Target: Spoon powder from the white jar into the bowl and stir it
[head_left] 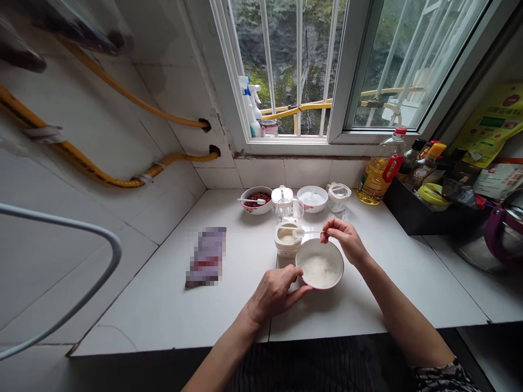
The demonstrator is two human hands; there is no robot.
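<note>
Spreading across the lower view, a white tiled countertop (147, 316) is backed by a barred window (343, 71). At the right, a black condiment box (402, 212) is crowded with bottles and packets, and a red-handled oil bottle (370, 179) is set just beside it. Near the front, a white ceramic bowl (312, 251) is steadied by the left hand (280, 288), its fingers and thumb closed on the left rim and near side. Farther back, a bowl of dark red beans (263, 210) and a bowl of white granules (314, 209) are ranged near the wall. Directly beside the held bowl, at its back left, a cream jar (288, 251) is stood upright with its clear lid (289, 209) raised. At the jar's mouth, a white spoon (310, 233) is pinched by the handle between thumb and fingertips of the right hand (343, 237).

The work is judged to be partway: pale, fine contents are held in the bowl, while similar contents are left in the jar. How much remains to be spooned cannot be told.

A purple-handled vessel (492, 234) is cut off at the right edge, and a flat item (206, 256) at the left is obscured by pixelation. Whether the spoon's tip is loaded cannot be made out.
</note>
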